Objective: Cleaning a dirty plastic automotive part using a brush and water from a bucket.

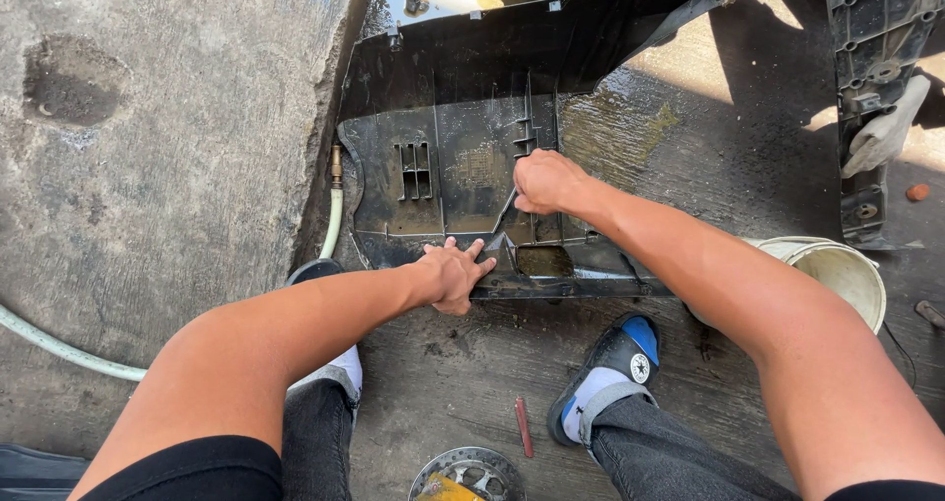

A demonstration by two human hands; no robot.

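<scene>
The right hand [544, 181], at frame centre, is clenched around a thin tool whose tip touches the black plastic panel [463, 166] beneath it. The left hand [455, 273], just below and left, presses flat with fingers spread on the panel's near edge. A white bucket [837, 270] stands at right, a hose [333, 216] at left, on the wet concrete floor [177, 166].

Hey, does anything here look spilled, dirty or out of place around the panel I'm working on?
Yes. The black plastic panel under both hands is streaked with grime, and a wet greenish puddle spreads on the concrete right of it. A small red tool lies loose between the feet.
</scene>
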